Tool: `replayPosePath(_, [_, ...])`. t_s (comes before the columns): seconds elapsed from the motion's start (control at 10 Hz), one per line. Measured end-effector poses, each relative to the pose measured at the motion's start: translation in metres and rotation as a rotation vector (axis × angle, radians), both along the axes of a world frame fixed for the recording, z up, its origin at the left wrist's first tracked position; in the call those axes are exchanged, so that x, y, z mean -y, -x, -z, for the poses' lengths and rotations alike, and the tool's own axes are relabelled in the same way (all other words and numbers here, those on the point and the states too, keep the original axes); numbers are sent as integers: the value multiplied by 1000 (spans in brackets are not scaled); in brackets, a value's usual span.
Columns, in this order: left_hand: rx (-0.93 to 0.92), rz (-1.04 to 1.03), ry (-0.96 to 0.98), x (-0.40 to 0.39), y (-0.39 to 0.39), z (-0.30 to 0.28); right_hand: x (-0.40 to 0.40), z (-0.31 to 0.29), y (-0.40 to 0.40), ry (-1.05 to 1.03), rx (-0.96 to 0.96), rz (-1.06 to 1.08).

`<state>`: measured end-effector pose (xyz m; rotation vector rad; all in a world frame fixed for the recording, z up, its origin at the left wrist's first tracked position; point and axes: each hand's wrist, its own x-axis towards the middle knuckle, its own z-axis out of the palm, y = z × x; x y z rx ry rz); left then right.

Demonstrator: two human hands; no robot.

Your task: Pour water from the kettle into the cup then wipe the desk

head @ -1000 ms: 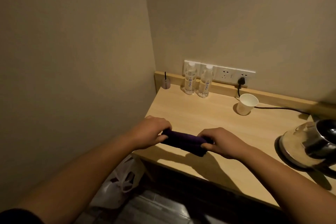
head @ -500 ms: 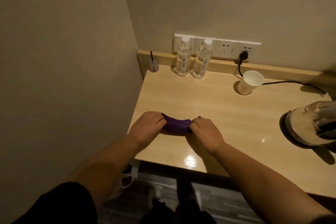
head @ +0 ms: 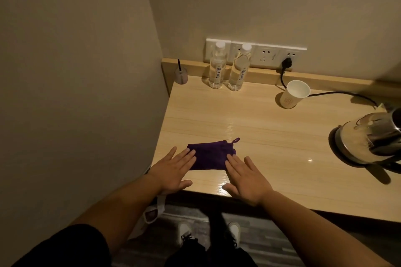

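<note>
A folded purple cloth (head: 209,154) with a small loop lies flat near the front left of the wooden desk (head: 260,128). My left hand (head: 173,169) rests flat and open at its left edge, fingertips touching it. My right hand (head: 245,174) lies flat and open at its right edge, fingertips on the cloth. A white paper cup (head: 294,94) stands upright at the back, right of centre. The steel kettle (head: 373,138) sits on its base at the right edge, partly cut off.
Two clear water bottles (head: 227,67) stand at the back under a white socket strip (head: 264,55). A black cord (head: 338,93) runs from the plug toward the kettle. A small diffuser (head: 181,75) sits in the back left corner. Walls close the left and back.
Both hands have let go of the bunched cloth and now lie open and flat beside it. The cloth now lies spread as a flat folded rectangle. The camera tilted further down.
</note>
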<state>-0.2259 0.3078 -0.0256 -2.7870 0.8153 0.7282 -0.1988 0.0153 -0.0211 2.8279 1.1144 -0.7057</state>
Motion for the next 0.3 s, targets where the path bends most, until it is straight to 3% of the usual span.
replayPosePath(0.2, [-23, -154, 97, 10, 8, -12, -7, -20, -6, -203, 70, 87])
replayPosePath(0.3, [-90, -345, 265, 19, 9, -22, -12, -28, -14, -221, 10, 169])
